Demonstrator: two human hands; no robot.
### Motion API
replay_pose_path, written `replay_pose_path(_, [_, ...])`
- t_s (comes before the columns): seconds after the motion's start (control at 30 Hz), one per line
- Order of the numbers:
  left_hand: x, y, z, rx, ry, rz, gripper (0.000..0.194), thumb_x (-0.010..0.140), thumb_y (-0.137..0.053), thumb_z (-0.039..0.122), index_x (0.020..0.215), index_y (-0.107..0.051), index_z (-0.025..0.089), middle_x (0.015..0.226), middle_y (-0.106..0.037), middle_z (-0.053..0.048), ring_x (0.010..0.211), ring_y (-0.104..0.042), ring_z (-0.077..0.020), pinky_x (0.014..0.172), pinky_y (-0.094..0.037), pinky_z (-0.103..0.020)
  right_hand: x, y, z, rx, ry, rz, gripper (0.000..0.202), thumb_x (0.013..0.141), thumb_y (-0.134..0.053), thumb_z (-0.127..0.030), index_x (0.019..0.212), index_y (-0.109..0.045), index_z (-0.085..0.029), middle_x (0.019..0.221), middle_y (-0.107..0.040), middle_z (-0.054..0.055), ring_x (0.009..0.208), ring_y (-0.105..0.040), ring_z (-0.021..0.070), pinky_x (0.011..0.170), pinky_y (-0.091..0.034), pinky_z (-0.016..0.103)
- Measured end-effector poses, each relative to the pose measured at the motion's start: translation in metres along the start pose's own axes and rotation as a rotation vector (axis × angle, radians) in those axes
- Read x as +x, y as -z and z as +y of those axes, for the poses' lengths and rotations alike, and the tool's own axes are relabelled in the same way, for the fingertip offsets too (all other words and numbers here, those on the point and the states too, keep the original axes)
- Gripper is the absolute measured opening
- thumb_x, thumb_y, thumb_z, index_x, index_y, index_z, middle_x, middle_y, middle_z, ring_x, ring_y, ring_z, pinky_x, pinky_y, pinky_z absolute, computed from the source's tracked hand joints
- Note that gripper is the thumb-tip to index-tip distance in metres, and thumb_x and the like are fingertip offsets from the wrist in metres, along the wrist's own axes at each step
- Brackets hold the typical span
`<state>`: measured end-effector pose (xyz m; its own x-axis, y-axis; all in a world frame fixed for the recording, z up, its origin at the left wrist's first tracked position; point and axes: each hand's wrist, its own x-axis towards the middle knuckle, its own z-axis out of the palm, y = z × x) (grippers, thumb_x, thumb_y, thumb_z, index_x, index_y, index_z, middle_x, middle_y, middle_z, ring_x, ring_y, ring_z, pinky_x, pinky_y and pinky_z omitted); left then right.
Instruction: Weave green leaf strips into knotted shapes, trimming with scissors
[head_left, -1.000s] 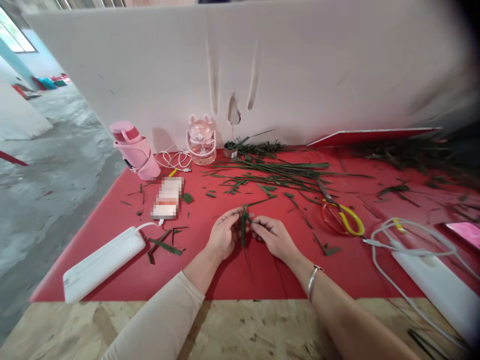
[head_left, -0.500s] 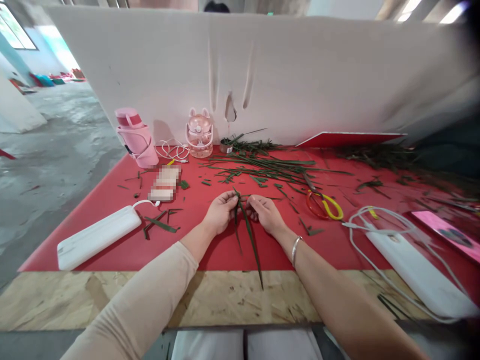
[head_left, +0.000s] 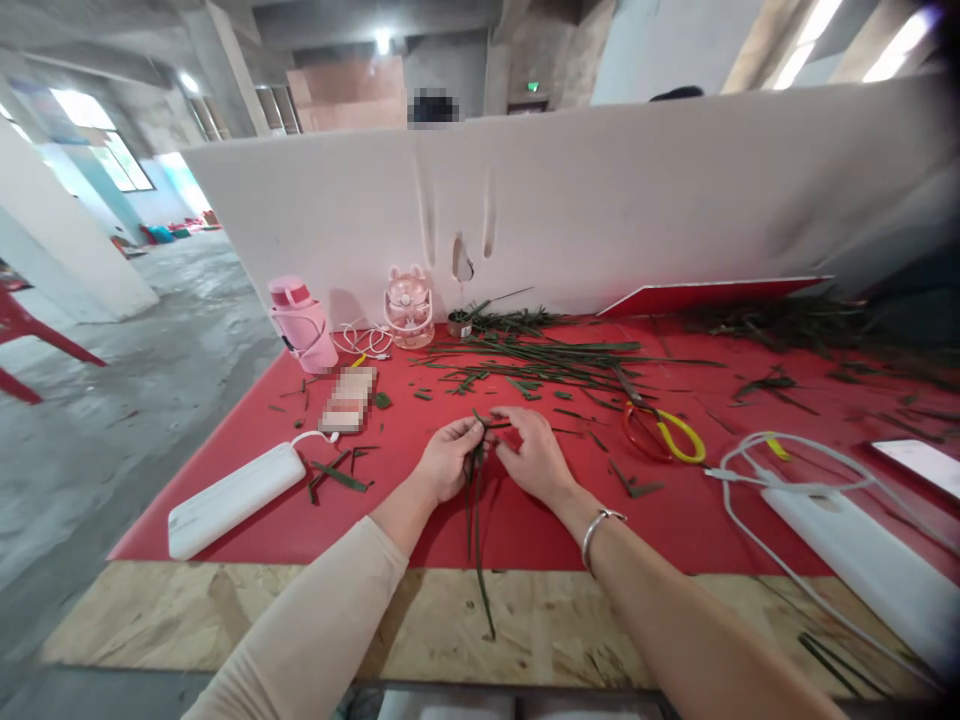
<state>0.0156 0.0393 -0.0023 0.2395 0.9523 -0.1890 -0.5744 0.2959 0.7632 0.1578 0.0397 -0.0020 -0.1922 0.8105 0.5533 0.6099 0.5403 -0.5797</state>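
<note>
My left hand pinches a bundle of narrow green leaf strips between thumb and fingers. Long ends of the strips hang down over the red sheet and the board's front edge. Close on the right, my right hand has its thumb and fingers apart beside the strips, with a short end passing near its fingertips. A silver bracelet circles the right wrist. Beyond the hands lies a pile of cut green strips, with small scraps scattered around it. Scissors with yellow and red handles rest to the right.
White power banks with cables lie at both sides. Pink bottles stand at the back left, before a white partition. A phone lies far right. Heads of people show above the partition.
The view has tilted up. My right hand's fingers have spread from a closed pinch, and the hanging strips have swung to point more straight down. The phone's screen has turned from pink to white.
</note>
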Motion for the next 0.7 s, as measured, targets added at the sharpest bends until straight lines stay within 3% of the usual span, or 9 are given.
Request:
replay_pose_path(0.1, [0.006,-0.003,-0.001,0.046,-0.035,0.082,0.027,0.056,-0.076,0.027,0.073,-0.061,0.012,0.058,-0.060,0.000,0.047,-0.050,-0.0051,0.050,-0.040,-0.017,0.001,0.000,0.008,0.099,-0.090,-0.036,0.017,0.078,-0.048,-0.024,0.088,-0.060,-0.018,0.081,-0.066,0.006,0.074,-0.060,0.0184,0.071,-0.045,0.031])
replay_pose_path(0.2, [0.010,-0.002,-0.003,0.114,-0.078,0.089,0.024,0.059,-0.074,0.028,0.068,-0.059,0.012,0.054,-0.058,0.000,0.044,-0.047,-0.0043,0.047,-0.037,-0.016,0.000,0.001,0.014,0.125,-0.127,0.007,0.017,0.080,-0.047,-0.028,0.082,-0.061,-0.018,0.075,-0.065,0.005,0.068,-0.059,0.0166,0.064,-0.045,0.028])
replay_pose_path(0.53, [-0.005,0.005,0.008,-0.073,0.035,-0.104,0.028,0.069,-0.067,0.018,0.096,-0.059,0.017,0.070,-0.060,0.001,0.057,-0.054,-0.0043,0.058,-0.045,-0.015,-0.001,0.007,0.001,0.174,-0.056,0.025,0.014,0.078,-0.051,-0.022,0.085,-0.062,-0.018,0.078,-0.065,0.004,0.071,-0.058,0.0153,0.066,-0.044,0.026])
replay_pose_path(0.7, [-0.006,0.003,0.008,-0.064,0.051,-0.116,0.018,0.071,-0.065,0.018,0.087,-0.059,0.016,0.074,-0.061,0.000,0.059,-0.055,-0.0047,0.059,-0.046,-0.016,0.001,0.007,0.005,0.133,-0.059,0.053,0.020,0.082,-0.048,-0.028,0.091,-0.065,-0.020,0.080,-0.066,0.005,0.071,-0.059,0.0158,0.067,-0.044,0.026])
